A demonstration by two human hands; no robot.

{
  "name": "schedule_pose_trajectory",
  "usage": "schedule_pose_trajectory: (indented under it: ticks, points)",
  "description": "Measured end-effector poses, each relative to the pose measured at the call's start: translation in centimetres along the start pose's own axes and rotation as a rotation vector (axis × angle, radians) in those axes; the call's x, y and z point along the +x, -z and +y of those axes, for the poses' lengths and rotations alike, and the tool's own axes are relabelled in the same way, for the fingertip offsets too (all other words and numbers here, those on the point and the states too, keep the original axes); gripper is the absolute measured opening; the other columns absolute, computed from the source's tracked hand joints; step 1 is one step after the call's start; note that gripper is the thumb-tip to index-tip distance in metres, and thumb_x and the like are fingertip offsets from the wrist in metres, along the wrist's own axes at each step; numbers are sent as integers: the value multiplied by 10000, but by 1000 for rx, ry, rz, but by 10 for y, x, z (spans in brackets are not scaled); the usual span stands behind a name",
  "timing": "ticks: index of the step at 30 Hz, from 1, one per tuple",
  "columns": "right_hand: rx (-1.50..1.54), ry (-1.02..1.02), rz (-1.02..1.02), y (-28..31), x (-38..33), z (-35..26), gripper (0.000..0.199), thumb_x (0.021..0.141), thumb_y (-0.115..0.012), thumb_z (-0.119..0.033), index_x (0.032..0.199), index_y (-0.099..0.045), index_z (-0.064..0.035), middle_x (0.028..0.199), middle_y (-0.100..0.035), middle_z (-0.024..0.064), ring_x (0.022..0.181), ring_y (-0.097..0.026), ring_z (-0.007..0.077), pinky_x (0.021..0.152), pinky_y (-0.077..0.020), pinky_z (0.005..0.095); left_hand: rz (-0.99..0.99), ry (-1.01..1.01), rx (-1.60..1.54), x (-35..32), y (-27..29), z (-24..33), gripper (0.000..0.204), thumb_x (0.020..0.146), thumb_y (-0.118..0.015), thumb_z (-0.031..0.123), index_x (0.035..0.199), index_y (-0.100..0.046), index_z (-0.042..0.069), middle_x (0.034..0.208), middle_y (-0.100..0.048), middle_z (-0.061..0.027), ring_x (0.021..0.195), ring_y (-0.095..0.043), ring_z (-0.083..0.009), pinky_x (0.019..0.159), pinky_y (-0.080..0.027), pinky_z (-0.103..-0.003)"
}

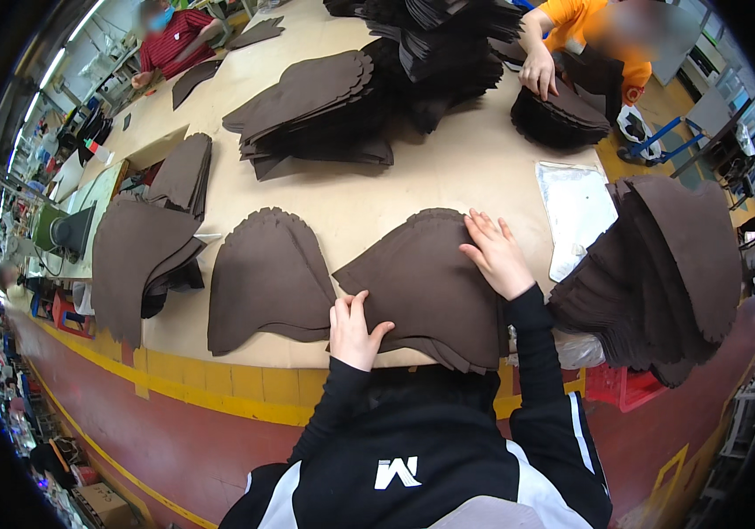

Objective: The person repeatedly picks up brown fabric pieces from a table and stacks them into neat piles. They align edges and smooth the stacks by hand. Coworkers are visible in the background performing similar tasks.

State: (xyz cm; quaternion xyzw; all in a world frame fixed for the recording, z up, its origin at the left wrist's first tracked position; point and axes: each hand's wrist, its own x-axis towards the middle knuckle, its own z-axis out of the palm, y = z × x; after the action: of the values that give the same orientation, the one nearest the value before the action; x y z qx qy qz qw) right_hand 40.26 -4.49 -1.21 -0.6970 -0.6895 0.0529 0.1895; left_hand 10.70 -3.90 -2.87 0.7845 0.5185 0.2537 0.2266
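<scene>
Careful, that could slip

The left hand (pixel 356 337) and right hand (pixel 498 257) rest on the brown pile (pixel 430 286), fingers apart, by the near edge of the pale table (pixel 474 176). A hard push might make it slide crooked. The red floor (pixel 219 441) has yellow lines

Panel stack (pixel 263 282) left of second stack (pixel 430 286), both on table (pixel 466 167); pile (pixel 395 79) behind, sheet (pixel 576 207) right.

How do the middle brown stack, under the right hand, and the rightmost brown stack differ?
The middle stack looks thin, the rightmost stack thick. The middle stack's layers mostly align; the rightmost stack fans widely. The right hand rests on the middle stack, none on the rightmost. Both are dark brown.
</scene>
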Motion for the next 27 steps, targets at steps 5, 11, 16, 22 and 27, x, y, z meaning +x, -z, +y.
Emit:
schedule_pose_trajectory:
  ticks: [5,11,16,22,27]
  points:
    - [185,145,11,33,-48,-13,527,938,-592,-186,1422,-458,-27,1512,-422,139,1421,-363,318,1180,-231,475,-15,25,68,2,3,2,608,622,-883,195,1134,-590,43,1055,-521,-131,1032,-515,-333,911,-453,-414]
    - [179,172,-21,46,-82,-34,522,901,-657,-241,1361,-533,-29,1483,-464,135,1397,-406,295,1165,-259,478,-151,3,12,10,6,12,420,705,-816,116,1013,-539,48,955,-551,-141,952,-554,-342,833,-466,-414]
    - [285,234,-13,61,-79,-39,519,897,-645,-221,1363,-538,-21,1481,-472,136,1409,-391,322,1177,-238,495,-139,109,-353,10,34,10,262,810,-657,-12,1026,-522,48,868,-620,-139,802,-653,-323,740,-500,-341]
    - [115,312,-504,20,-67,-55,594,981,-504,-464,1495,-399,-186,1591,-313,30,1483,-246,281,1163,-132,630,258,191,-353,14,140,-59,509,804,-638,-61,1298,-551,30,1219,-626,-98,1105,-613,-225,955,-464,-326]
    - [-109,137,-314,-9,-24,-23,573,993,-439,-506,1507,-376,-260,1595,-306,-7,1469,-271,284,1151,-134,655,516,33,136,3,143,-67,482,871,-651,15,1340,-543,31,1285,-601,-139,1216,-549,-260,1042,-417,-382]
